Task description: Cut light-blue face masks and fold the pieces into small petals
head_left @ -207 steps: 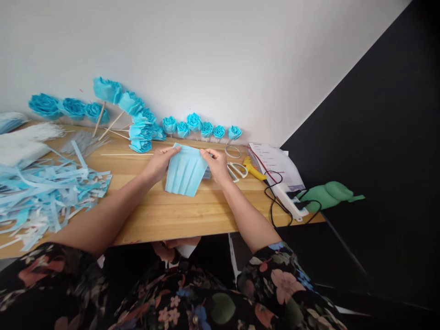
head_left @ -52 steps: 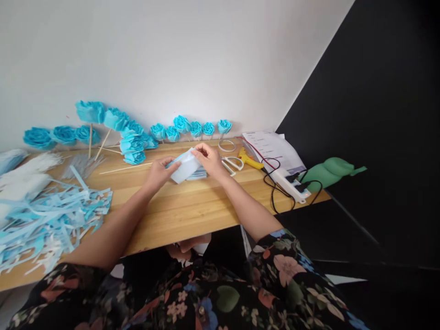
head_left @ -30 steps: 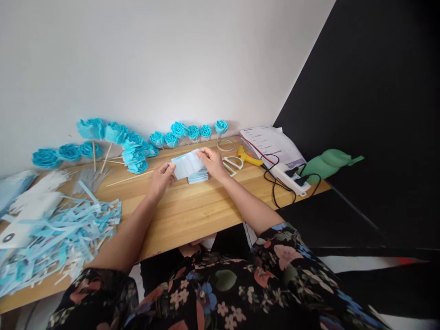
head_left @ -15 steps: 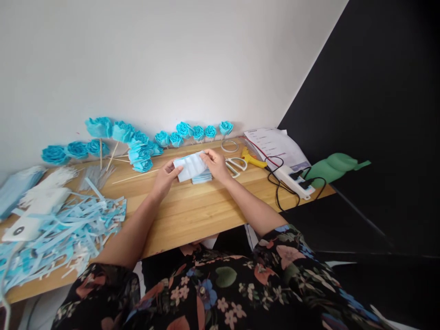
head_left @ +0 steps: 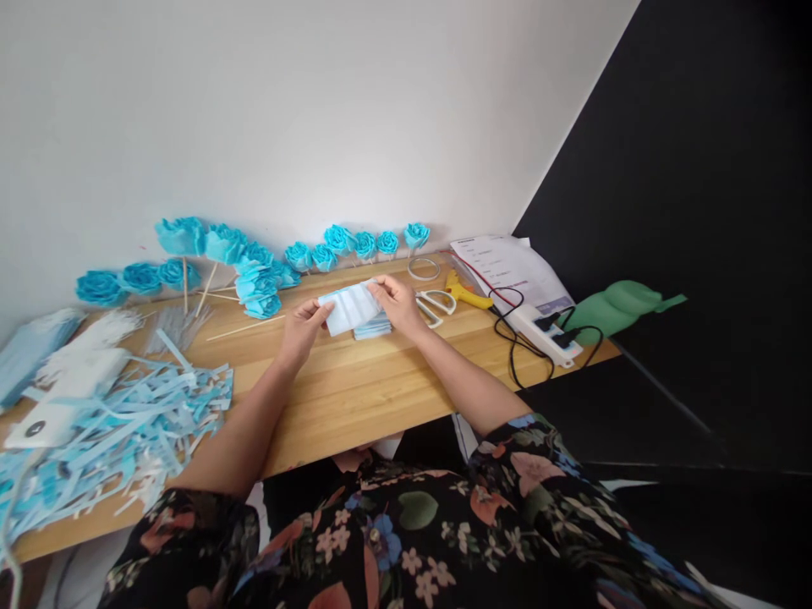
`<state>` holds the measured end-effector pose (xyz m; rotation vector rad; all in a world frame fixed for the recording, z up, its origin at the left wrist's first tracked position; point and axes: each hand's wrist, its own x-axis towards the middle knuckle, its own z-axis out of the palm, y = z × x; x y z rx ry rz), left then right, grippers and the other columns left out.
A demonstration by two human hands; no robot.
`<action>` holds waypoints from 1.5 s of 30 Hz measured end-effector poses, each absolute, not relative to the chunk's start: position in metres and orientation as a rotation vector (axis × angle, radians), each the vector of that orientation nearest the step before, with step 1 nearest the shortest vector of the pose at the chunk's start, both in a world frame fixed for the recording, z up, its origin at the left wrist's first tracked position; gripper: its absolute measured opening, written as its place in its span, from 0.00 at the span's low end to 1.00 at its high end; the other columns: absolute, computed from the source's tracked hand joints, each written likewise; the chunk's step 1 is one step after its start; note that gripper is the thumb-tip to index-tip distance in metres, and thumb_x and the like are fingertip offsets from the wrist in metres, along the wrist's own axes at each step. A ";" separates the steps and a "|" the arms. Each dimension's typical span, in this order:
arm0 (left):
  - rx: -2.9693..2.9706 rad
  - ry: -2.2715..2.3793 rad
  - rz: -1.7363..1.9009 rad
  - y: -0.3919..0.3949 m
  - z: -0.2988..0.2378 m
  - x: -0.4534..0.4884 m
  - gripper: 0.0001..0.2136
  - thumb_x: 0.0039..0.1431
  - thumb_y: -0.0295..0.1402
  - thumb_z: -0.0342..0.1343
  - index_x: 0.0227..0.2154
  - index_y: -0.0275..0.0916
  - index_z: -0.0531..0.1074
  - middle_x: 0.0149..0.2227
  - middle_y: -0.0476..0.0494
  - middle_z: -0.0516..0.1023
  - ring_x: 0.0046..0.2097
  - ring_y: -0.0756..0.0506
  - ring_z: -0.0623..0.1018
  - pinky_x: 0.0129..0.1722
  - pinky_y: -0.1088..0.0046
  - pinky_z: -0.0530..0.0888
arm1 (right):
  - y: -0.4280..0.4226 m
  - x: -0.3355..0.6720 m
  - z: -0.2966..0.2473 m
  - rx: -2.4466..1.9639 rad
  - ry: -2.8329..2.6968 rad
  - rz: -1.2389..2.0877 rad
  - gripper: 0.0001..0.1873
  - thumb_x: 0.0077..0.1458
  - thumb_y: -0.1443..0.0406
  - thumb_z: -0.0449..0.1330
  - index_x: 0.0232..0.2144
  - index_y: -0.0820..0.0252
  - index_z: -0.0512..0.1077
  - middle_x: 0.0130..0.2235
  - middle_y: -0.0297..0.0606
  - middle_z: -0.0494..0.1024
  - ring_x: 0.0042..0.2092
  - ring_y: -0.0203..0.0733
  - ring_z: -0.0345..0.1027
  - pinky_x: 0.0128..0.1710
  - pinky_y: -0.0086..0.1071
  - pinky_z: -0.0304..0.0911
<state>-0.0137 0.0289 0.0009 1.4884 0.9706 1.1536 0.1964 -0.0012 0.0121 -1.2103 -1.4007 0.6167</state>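
1. Head view: a pleated sheet [head_left: 351, 306], pale blue and white, soft and cloth-like, with straight folds across it, is held just above the wooden table [head_left: 355, 389], near its far edge.
2. The left hand [head_left: 301, 326] pinches the sheet's left edge between thumb and curled fingers.
3. The right hand [head_left: 397, 303] pinches the sheet's upper right corner, fingertips pressed together on it.
4. Just under the sheet's right end lies a flat stack of blue sheets [head_left: 375, 326].
5. Right of the sheet lie scissors [head_left: 435, 302] with white loop handles. Beyond them are a yellow glue gun [head_left: 466, 293] and a white power strip [head_left: 542, 331] with a looping black cable [head_left: 513, 355].
6. Behind the sheet, blue flowers [head_left: 355, 244] of ruffled, rolled material stand in a row along the wall.
7. Left of the sheet lies a thin wooden stick [head_left: 244, 328]. Farther left is a loose, tangled heap of blue and white strips [head_left: 114, 423].
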 end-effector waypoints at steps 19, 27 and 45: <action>1.574 1.081 1.317 0.021 0.009 -0.012 0.22 0.58 0.54 0.54 0.21 0.41 0.60 0.21 0.53 0.59 0.25 0.50 0.59 0.26 0.73 0.60 | -0.005 0.191 0.015 -1.221 -1.388 0.546 0.19 0.59 0.50 0.55 0.31 0.60 0.71 0.25 0.30 0.64 0.29 0.34 0.56 0.30 0.29 0.52; 1.608 1.091 1.302 0.026 0.009 -0.017 0.19 0.56 0.42 0.60 0.14 0.40 0.65 0.17 0.51 0.64 0.24 0.50 0.64 0.27 0.73 0.62 | -0.004 0.195 0.011 -1.167 -1.327 0.585 0.19 0.61 0.50 0.55 0.33 0.60 0.73 0.26 0.30 0.66 0.29 0.34 0.58 0.30 0.28 0.53; 1.195 0.754 1.271 0.031 -0.005 -0.007 0.16 0.46 0.44 0.69 0.30 0.38 0.75 0.32 0.47 0.79 0.31 0.49 0.79 0.37 0.70 0.77 | 0.000 0.196 0.007 -1.147 -1.330 0.523 0.19 0.60 0.51 0.56 0.34 0.61 0.75 0.29 0.33 0.72 0.31 0.36 0.63 0.33 0.28 0.58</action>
